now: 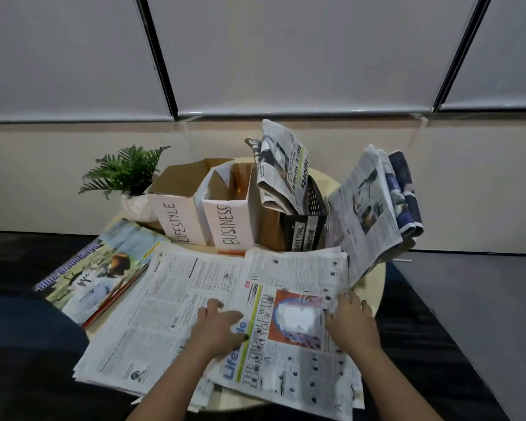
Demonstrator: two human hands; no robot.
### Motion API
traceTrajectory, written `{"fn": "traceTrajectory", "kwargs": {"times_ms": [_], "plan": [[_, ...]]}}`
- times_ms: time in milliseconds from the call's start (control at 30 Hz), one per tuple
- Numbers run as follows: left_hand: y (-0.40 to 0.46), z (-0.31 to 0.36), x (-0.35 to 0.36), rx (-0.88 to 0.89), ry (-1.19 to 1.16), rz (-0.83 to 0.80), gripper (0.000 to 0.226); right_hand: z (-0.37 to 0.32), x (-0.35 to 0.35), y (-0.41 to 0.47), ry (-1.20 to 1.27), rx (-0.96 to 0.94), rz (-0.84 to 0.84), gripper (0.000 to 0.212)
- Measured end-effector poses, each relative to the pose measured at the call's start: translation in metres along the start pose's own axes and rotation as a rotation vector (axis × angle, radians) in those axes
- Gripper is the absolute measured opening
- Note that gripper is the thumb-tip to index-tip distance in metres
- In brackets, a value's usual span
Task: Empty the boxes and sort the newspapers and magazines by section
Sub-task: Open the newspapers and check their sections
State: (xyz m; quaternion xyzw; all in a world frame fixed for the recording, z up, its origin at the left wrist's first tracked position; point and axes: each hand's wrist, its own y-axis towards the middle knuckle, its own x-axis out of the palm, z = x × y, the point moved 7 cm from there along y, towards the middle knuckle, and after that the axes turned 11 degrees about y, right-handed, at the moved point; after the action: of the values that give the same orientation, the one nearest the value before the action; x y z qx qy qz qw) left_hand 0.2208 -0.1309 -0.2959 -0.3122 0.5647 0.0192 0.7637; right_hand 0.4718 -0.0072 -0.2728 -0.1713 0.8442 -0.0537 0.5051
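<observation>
My left hand (217, 325) rests on the Lifestyle newspaper (289, 335), its fingers loosely bent over the left edge of that section with the thumb lying across the blue masthead; whether they pinch the paper I cannot tell. My right hand (351, 319) lies flat on the right side of the same section, fingers relaxed and spread beside the orange picture. This section lies on top of an open spread of newspaper (164, 311) that covers the near half of the round tabletop (377, 287).

At the left edge, a stack of magazines (94, 275) lies partly under the spread, a blue title on the top cover. Behind the spread stand 2 cardboard boxes side by side, both open at the top: the box marked LIFESTYLE (179, 205) on the left and the box marked BUSINESS (230, 214) touching it on the right. Right of these, a black basket (308, 220) holds a folded Sports newspaper (284, 168) standing upright. Further right, folded newspapers (374, 208) lean at the far right rim of the tabletop. A small potted plant (125, 174) stands at the far left, just beside the LIFESTYLE box.
</observation>
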Motion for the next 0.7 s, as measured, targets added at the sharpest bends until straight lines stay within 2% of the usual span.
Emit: {"fn": "traceTrajectory", "kwargs": {"times_ms": [100, 167, 267, 367, 467, 567, 633, 700], "plan": [[0.008, 0.016, -0.06, 0.066, -0.03, 0.22, 0.047, -0.044, -0.045, 0.016, 0.092, -0.146, 0.235, 0.036], [0.014, 0.034, -0.108, 0.148, -0.089, 0.392, 0.045, -0.076, -0.066, 0.031, 0.197, -0.284, 0.298, 0.033], [0.021, 0.061, -0.172, 0.274, -0.157, 0.618, 0.046, -0.116, -0.08, 0.056, 0.236, -0.421, 0.294, 0.041], [0.037, 0.092, -0.221, 0.378, -0.038, 0.78, 0.054, -0.133, -0.073, 0.086, 0.057, -0.376, 0.204, 0.058], [0.06, 0.123, -0.248, 0.461, 0.215, 0.843, 0.061, -0.127, -0.054, 0.104, -0.118, -0.284, 0.094, 0.069], [0.089, 0.145, -0.255, 0.52, 0.512, 0.812, 0.062, -0.121, -0.04, 0.108, -0.168, -0.259, 0.108, 0.074], [0.109, 0.156, -0.256, 0.544, 0.713, 0.787, 0.053, -0.119, -0.036, 0.112, -0.142, -0.245, 0.132, 0.075], [0.118, 0.159, -0.256, 0.523, 0.809, 0.774, 0.043, -0.117, -0.035, 0.11, -0.131, -0.259, 0.137, 0.078]]}}
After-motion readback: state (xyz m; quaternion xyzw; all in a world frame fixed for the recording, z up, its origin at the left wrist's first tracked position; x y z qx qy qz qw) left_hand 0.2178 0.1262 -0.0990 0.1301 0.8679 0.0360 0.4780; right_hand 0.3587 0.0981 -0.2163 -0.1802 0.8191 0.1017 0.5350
